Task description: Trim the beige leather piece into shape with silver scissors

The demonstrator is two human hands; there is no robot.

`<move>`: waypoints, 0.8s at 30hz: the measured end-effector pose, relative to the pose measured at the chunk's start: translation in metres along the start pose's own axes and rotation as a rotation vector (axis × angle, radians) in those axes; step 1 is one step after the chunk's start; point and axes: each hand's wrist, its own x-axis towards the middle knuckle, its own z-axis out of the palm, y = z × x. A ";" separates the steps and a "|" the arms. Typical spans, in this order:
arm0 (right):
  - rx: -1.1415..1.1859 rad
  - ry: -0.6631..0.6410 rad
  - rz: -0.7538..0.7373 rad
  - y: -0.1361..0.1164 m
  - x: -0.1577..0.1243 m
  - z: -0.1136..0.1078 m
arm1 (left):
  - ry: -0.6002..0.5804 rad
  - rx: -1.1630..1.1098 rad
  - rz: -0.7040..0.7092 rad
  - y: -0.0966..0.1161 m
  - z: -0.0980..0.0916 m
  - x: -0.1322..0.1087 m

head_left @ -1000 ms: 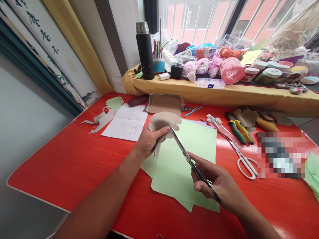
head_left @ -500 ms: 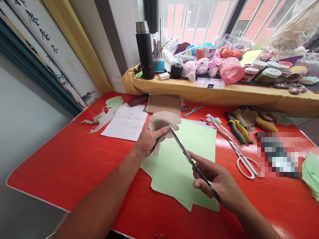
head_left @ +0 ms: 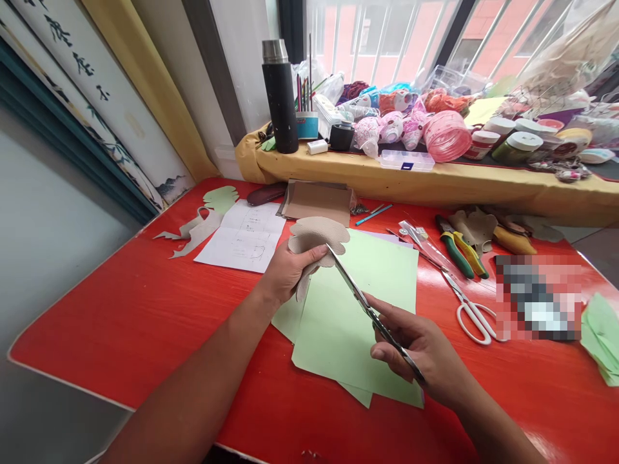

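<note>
L hand (head_left: 286,276) closed, gripping scalloped tan piece (head_left: 316,233) (leather or felt, can't tell) btw thumb & fingers; piece held above table, curved, lower flap hanging past palm. R hand (head_left: 416,348) closed round long steel scissors (head_left: 372,316), handles hidden in fist; blades angled up-left, tip at lower edge of tan piece, just beside L index finger. Blade gap too narrow to read. Both hands over overlapping pale green card sheets (head_left: 355,316) on red table (head_left: 120,322). Nearby: paper w/ pencil sketches (head_left: 242,238) left of hands; cut green & tan shapes (head_left: 203,222) further left; brown card stack (head_left: 316,203) behind. To right: white-handled scissors (head_left: 476,322), green/yellow-handled pliers (head_left: 457,253), blurred patch (head_left: 536,296) next to them. Behind table, on yellow-covered sill (head_left: 338,171): black flask (head_left: 279,96), pencil cup (head_left: 307,125), pink yarn roll (head_left: 447,135), jars.
</note>
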 end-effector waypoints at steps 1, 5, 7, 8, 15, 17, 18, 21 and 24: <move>-0.002 -0.001 0.001 0.001 0.000 0.000 | -0.003 0.005 0.002 0.000 0.000 0.000; -0.016 -0.003 -0.008 0.003 0.000 0.000 | -0.027 0.018 0.019 -0.001 -0.001 0.000; -0.021 0.000 -0.014 0.003 0.000 0.000 | -0.047 0.014 0.031 -0.002 -0.001 0.001; -0.022 0.001 -0.013 0.004 0.001 0.000 | -0.058 0.007 0.040 -0.003 -0.001 0.001; -0.011 0.010 0.004 0.006 -0.001 0.001 | -0.085 -0.049 0.064 -0.012 -0.003 0.007; -0.014 0.016 0.017 0.005 -0.001 0.001 | -0.081 -0.057 0.066 -0.013 -0.003 0.007; -0.011 0.019 0.019 0.005 -0.001 0.002 | -0.081 -0.060 0.067 -0.013 -0.003 0.008; 0.009 0.031 0.010 0.006 -0.001 0.003 | -0.088 -0.078 0.069 -0.015 -0.002 0.008; 0.015 0.057 0.010 0.005 -0.002 0.005 | -0.083 -0.093 0.071 -0.016 -0.002 0.009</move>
